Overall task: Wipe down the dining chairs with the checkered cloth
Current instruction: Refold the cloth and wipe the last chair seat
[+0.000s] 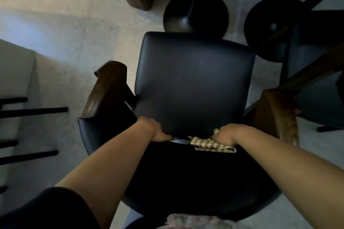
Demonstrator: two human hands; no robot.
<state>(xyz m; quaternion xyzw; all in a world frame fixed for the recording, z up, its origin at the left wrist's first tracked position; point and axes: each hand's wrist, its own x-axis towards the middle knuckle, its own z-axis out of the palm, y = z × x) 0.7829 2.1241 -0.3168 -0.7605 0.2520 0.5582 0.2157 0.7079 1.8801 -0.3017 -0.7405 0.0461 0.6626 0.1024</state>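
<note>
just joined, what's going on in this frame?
A person leans over a dark padded chair from behind its backrest. The right hand holds the checkered cloth at the crease where seat meets backrest. The left hand rests at the same crease, fingers tucked in. Two round black table bases stand beyond the seat.

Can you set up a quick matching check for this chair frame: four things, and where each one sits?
Things:
1. checkered cloth
2. left hand
3. wooden armrest
4. round table base

Places:
A. on the floor beyond the seat
B. under the right hand
C. left of the seat
D. at the seat's back crease, bare

Pairs: 1-B, 2-D, 3-C, 4-A
</note>
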